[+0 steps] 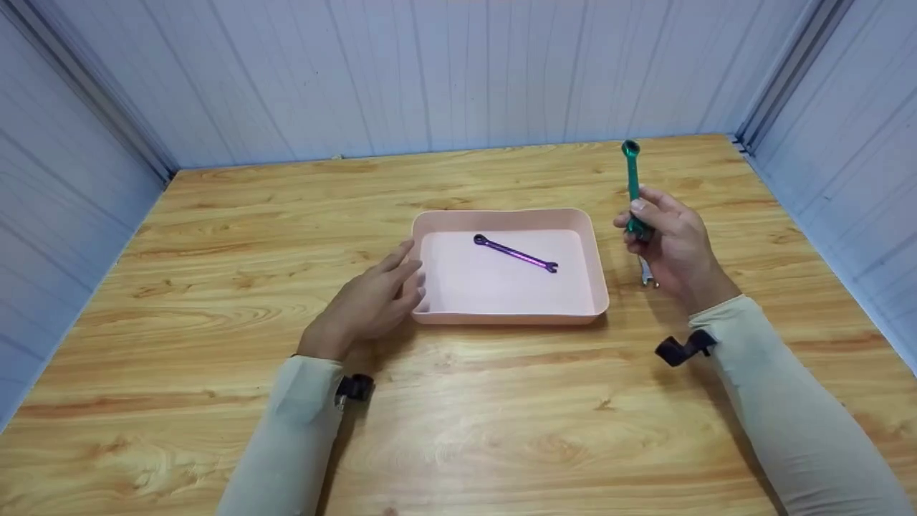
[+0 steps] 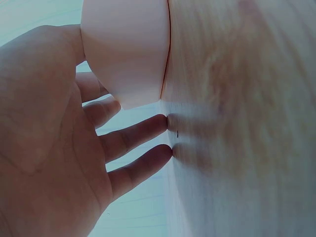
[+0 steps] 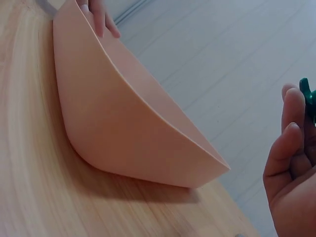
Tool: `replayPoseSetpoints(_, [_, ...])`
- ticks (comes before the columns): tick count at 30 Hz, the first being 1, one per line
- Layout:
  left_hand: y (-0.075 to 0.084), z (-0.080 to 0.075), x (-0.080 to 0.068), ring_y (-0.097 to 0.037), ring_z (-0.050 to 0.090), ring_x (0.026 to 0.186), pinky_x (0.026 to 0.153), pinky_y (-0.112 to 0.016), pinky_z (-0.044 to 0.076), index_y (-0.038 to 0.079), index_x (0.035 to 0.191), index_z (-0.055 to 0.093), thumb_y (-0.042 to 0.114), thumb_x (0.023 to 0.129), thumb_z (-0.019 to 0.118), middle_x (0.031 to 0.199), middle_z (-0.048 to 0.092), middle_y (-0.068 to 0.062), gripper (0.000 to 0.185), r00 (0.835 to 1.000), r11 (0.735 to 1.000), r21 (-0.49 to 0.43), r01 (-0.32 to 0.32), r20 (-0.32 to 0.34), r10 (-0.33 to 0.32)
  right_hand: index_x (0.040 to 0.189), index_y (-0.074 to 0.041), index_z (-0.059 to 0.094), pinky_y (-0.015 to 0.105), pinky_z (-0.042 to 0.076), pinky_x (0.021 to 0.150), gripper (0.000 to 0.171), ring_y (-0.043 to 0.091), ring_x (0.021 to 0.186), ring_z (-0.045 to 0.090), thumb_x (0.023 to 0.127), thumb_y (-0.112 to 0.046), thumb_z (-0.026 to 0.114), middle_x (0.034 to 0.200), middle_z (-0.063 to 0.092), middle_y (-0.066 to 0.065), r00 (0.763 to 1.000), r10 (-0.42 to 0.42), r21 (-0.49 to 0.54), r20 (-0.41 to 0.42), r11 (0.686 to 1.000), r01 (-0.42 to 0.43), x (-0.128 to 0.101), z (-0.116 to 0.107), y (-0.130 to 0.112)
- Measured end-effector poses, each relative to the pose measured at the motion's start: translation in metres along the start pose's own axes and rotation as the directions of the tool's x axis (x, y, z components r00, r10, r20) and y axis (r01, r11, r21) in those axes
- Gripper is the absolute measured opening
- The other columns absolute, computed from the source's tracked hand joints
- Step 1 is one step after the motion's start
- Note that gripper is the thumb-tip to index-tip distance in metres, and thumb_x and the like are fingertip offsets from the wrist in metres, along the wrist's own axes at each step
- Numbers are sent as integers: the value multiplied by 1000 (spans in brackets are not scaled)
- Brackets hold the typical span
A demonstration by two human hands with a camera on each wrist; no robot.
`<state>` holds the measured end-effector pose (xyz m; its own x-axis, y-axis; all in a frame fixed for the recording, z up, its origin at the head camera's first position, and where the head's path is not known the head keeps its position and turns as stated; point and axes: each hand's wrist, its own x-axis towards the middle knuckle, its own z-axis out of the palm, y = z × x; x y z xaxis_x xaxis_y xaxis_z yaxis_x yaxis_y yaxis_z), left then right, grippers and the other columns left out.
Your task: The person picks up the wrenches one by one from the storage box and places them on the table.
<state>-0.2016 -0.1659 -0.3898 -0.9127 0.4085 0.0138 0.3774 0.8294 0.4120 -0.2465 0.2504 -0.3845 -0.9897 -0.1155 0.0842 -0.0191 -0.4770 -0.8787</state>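
A pink tray (image 1: 593, 247) sits mid-table with a purple wrench (image 1: 514, 253) lying diagonally inside it. My right hand (image 1: 666, 240) is raised to the right of the tray and grips a green wrench (image 1: 632, 183) by its lower end, ring end pointing up. Its green tip (image 3: 307, 94) shows by my fingers (image 3: 286, 143) in the right wrist view. A silver wrench (image 1: 647, 275) lies on the table, mostly hidden under that hand. My left hand (image 1: 372, 297) rests with straight fingers against the tray's left front corner (image 2: 128, 54); fingertips (image 2: 160, 123) touch the table.
The wooden table (image 1: 215, 272) is enclosed by pale blue panel walls (image 1: 430, 72) at the back and both sides. Black wrist-camera mounts (image 1: 684, 349) sit on both sleeves.
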Motion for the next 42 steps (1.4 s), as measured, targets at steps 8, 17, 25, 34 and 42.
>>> replayPoseSetpoints(8, [-1,1,1,-30,37,143,112,-49,36,10,151,47,35,106,45,167,16,-3,52,999,1000,-3,29,20,-29,141,-1,33,24,53,55,50,15,59,66,99,-5,61,86,75,13,1000,-5,55,-12,998,5,2,-7,-3])
replayPoseSetpoints(17, [0,1,1,-30,37,143,112,-49,36,10,151,47,34,106,45,167,17,-4,51,999,1000,0,30,20,-30,113,0,42,26,49,55,13,19,62,61,101,2,46,76,68,13,999,11,142,-39,990,-6,3,-21,-3])
replayPoseSetpoints(25, [1,1,2,-29,38,143,112,-48,37,11,150,48,35,106,44,167,17,-2,51,999,999,0,33,14,-33,109,-3,40,26,48,56,15,17,60,55,96,5,39,75,59,10,994,69,107,-81,992,-60,5,-28,-7])
replayPoseSetpoints(34, [0,1,1,-30,41,141,109,-49,39,9,149,50,35,106,45,167,18,-2,50,1000,999,-30,25,12,-25,104,-2,45,24,45,53,7,15,60,53,97,0,43,72,58,8,989,62,28,-135,998,-59,3,-32,-8])
replayPoseSetpoints(42, [0,1,1,-27,38,143,112,-48,37,11,150,49,36,106,45,167,17,0,51,999,999,-26,38,20,-37,100,0,52,23,47,54,16,14,60,54,103,-16,52,74,60,6,975,59,-23,-215,998,-66,5,-38,-7])
